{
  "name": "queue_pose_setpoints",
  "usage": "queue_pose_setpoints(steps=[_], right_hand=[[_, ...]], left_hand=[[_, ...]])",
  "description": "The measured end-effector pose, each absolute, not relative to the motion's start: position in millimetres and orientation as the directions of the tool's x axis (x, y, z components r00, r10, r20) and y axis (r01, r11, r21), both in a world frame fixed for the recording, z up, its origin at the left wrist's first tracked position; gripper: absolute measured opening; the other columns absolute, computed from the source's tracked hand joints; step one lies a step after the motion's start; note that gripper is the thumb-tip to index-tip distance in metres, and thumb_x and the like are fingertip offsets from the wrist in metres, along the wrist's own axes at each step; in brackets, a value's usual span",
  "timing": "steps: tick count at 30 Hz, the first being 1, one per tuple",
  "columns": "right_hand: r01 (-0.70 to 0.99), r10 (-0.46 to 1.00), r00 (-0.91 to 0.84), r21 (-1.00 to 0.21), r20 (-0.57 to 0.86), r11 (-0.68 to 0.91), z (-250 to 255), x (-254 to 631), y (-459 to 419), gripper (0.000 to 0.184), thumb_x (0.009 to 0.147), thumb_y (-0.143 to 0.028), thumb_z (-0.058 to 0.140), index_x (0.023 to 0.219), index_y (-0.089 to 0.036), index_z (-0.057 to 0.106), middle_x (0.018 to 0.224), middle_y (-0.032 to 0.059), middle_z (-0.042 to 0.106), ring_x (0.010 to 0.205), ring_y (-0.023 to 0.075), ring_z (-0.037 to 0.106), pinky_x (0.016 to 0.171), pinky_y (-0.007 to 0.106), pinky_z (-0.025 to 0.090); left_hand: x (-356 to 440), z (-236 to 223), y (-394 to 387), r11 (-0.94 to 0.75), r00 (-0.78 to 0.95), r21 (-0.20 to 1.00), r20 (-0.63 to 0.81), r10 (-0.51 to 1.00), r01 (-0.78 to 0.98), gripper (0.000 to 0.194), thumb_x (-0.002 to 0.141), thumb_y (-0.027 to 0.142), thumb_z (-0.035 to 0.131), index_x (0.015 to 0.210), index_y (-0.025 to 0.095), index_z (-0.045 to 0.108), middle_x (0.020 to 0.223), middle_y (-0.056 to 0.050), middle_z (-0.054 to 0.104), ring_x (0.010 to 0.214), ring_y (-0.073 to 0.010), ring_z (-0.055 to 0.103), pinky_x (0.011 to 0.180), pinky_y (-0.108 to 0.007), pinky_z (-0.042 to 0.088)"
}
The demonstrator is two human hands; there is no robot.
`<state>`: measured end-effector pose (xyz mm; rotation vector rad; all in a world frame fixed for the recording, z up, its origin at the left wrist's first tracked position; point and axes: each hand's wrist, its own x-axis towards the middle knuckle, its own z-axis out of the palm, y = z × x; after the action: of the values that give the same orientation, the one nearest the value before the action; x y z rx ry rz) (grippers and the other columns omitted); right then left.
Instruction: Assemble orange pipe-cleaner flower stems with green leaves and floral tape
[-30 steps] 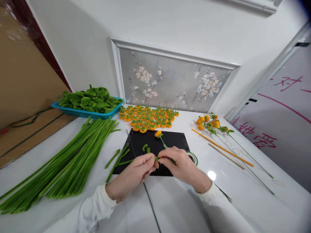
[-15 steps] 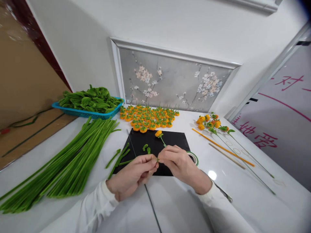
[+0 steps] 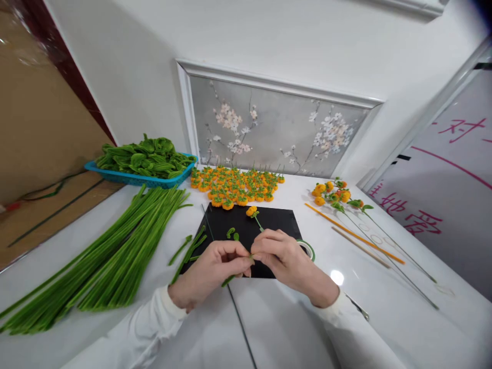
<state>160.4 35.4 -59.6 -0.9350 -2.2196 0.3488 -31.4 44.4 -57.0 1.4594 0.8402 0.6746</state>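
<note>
Over the black mat (image 3: 277, 221), my left hand (image 3: 213, 270) is closed, pinching a short green pipe cleaner (image 3: 228, 281) whose tail sticks out below the fingers. My right hand (image 3: 292, 267) meets it fingertip to fingertip, pinching the same piece's other end, mostly hidden. Just beyond the right hand, an orange pipe-cleaner flower (image 3: 251, 211) lies on the mat, its green stem running under that hand. Small curled green pieces (image 3: 230, 233) rest on the mat beyond my left hand. Short green pipe cleaner lengths (image 3: 187, 259) lie to its left. A green tape roll (image 3: 309, 249) sits beside my right hand.
Left, long green pipe cleaners (image 3: 126, 251) lie bundled before a blue basket (image 3: 154, 181) of green leaves. Orange flower heads (image 3: 238, 187) cluster behind the mat. Stemmed flowers (image 3: 330, 193), an orange stick (image 3: 355, 233) and a metal tool (image 3: 358, 307) lie right. A thin rod (image 3: 242, 328) lies in front.
My left fingers have shifted their grip, and a green tail now shows beneath them. My right hand stays nearly in place, still pinching. The flower and loose pieces remain where they were.
</note>
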Motion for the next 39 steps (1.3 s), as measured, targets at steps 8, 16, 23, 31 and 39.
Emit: queue_pose_setpoints(steps=[8, 16, 23, 31, 39], right_hand=[[0.532, 0.681, -0.515, -0.429, 0.52, 0.73, -59.5, 158.7, 34.2, 0.021, 0.094, -0.014, 0.04, 0.083, -0.02, 0.057, 0.086, 0.0006, 0.061, 0.077, 0.0111, 0.056, 0.07, 0.027, 0.034], [0.499, 0.568, -0.513, -0.315, 0.643, 0.807, -60.1, 160.0, 35.6, 0.022, 0.095, -0.014, 0.042, 0.085, -0.02, 0.061, 0.086, 0.0009, 0.061, 0.074, 0.0094, 0.056, 0.07, 0.026, 0.034], [0.477, 0.598, -0.504, -0.376, 0.623, 0.794, -59.1, 158.4, 34.3, 0.019, 0.095, -0.017, 0.044, 0.084, -0.02, 0.06, 0.085, 0.0006, 0.063, 0.075, 0.0102, 0.056, 0.07, 0.027, 0.035], [0.474, 0.605, -0.527, -0.385, 0.597, 0.792, -58.0, 158.5, 34.9, 0.021, 0.096, -0.02, 0.042, 0.084, -0.02, 0.059, 0.085, 0.0008, 0.064, 0.074, 0.0109, 0.056, 0.07, 0.028, 0.034], [0.535, 0.669, -0.545, -0.404, 0.506, 0.742, -60.7, 156.8, 34.0, 0.02, 0.095, -0.015, 0.039, 0.087, -0.02, 0.056, 0.085, 0.001, 0.063, 0.074, 0.0116, 0.056, 0.071, 0.028, 0.033]], left_hand=[[-31.1, -53.0, 44.9, -0.079, 0.541, 0.987, -0.008, 0.841, 0.137, 0.017, 0.08, 0.026, 0.062, 0.067, 0.015, 0.062, 0.064, 0.001, 0.058, 0.062, -0.0113, 0.047, 0.06, -0.024, 0.035], [-34.4, -60.2, 47.0, 0.408, 0.659, 0.904, -0.229, 0.717, -0.129, 0.02, 0.078, 0.031, 0.067, 0.068, 0.014, 0.061, 0.061, 0.001, 0.055, 0.054, -0.0084, 0.045, 0.055, -0.023, 0.033], [-36.4, -57.9, 48.8, 0.323, 0.637, 0.942, -0.196, 0.745, -0.088, 0.015, 0.076, 0.028, 0.07, 0.073, 0.014, 0.067, 0.059, 0.001, 0.058, 0.055, -0.0082, 0.045, 0.056, -0.022, 0.033], [-36.5, -46.2, 46.5, 0.182, 0.612, 0.98, -0.19, 0.768, 0.075, 0.012, 0.076, 0.026, 0.067, 0.069, 0.016, 0.065, 0.057, 0.003, 0.056, 0.051, -0.0071, 0.039, 0.046, -0.021, 0.024], [-33.8, -52.3, 46.0, -0.099, 0.543, 0.983, 0.0, 0.84, 0.154, 0.013, 0.079, 0.024, 0.06, 0.068, 0.016, 0.06, 0.063, 0.003, 0.054, 0.061, -0.0097, 0.045, 0.06, -0.023, 0.036]])
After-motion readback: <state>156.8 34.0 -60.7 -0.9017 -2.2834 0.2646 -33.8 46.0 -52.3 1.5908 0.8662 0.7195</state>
